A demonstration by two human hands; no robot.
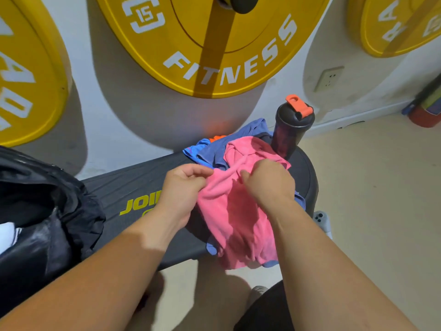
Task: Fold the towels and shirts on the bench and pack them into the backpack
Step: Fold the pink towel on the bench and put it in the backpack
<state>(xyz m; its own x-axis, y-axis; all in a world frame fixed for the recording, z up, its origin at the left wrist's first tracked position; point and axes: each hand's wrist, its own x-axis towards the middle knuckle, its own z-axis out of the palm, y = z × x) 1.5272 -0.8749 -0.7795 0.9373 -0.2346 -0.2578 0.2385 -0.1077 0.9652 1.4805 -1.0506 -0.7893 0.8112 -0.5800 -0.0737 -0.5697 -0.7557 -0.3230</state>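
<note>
A pink cloth (235, 218) lies crumpled on the right end of the black bench (133, 187) and hangs over its front edge. My left hand (182, 189) pinches its left upper edge. My right hand (269, 180) grips a bunch of it near the middle. Under and behind the pink cloth lie blue garments (210, 151), with a bit of orange fabric (216, 138) showing at the back. The black backpack (43, 211) stands open on the bench's left end, something white (7, 232) inside it.
A dark shaker bottle (290, 132) with an orange lid stands upright at the bench's far right, just behind the clothes. Yellow weight plates (214, 44) hang on the wall behind. A white device (321, 218) lies on the floor right of the bench.
</note>
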